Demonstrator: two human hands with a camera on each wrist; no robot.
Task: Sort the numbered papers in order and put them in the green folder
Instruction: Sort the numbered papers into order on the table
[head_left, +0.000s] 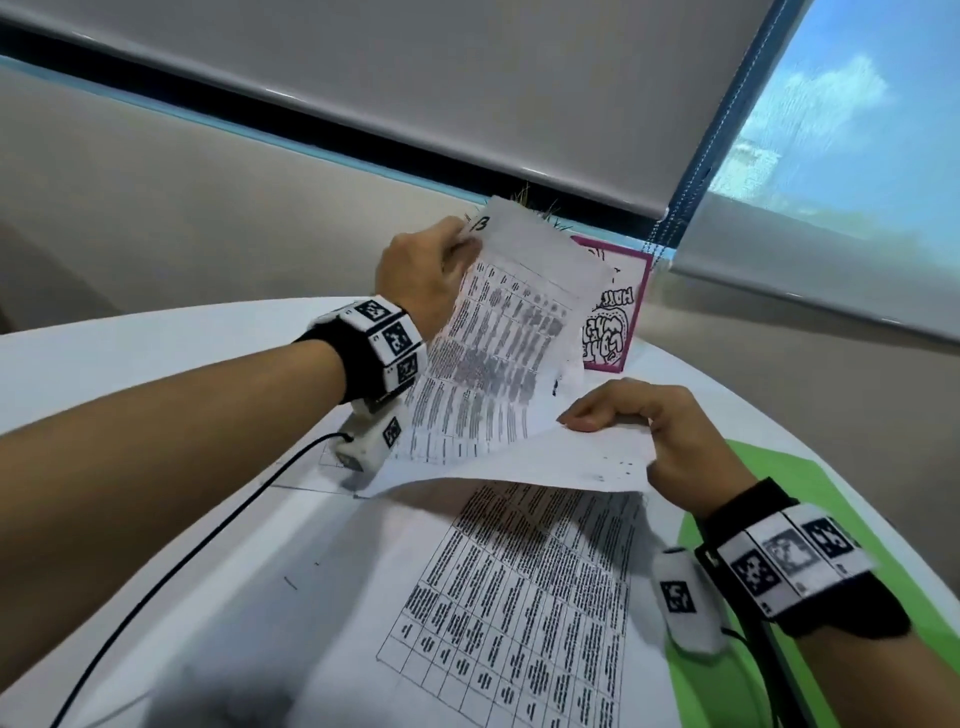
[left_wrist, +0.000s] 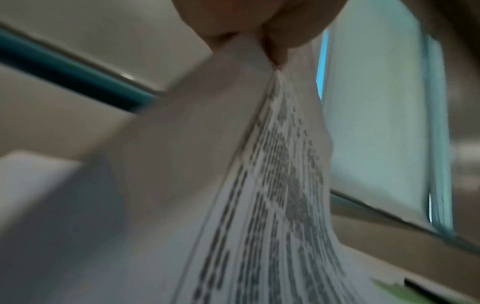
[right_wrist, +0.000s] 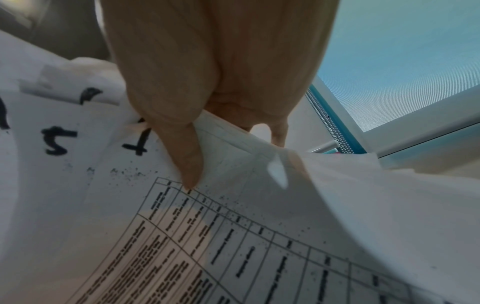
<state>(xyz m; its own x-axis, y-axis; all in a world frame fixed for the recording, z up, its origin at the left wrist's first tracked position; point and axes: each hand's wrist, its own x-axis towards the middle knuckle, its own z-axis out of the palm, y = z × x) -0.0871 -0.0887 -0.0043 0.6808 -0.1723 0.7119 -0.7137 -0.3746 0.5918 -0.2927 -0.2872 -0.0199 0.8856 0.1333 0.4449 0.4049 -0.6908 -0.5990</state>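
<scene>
My left hand (head_left: 462, 244) pinches the top corner of a printed sheet (head_left: 519, 338) with a handwritten number by my fingers, and holds it upright above the table. In the left wrist view my fingertips (left_wrist: 259, 30) pinch this sheet (left_wrist: 272, 174). My right hand (head_left: 613, 421) grips the edge of a second sheet (head_left: 519, 462), raised off the paper stack (head_left: 493, 597) lying flat on the table. In the right wrist view my thumb (right_wrist: 182, 144) presses on that sheet (right_wrist: 259, 226); handwritten digits show on sheets to the left. The green folder (head_left: 696, 691) lies under my right wrist.
The round white table (head_left: 156, 353) carries everything. A pink-framed card (head_left: 618, 312) stands behind the lifted sheets near the far edge. A black cable (head_left: 208, 535) runs from my left wrist across the table. Window blinds hang beyond.
</scene>
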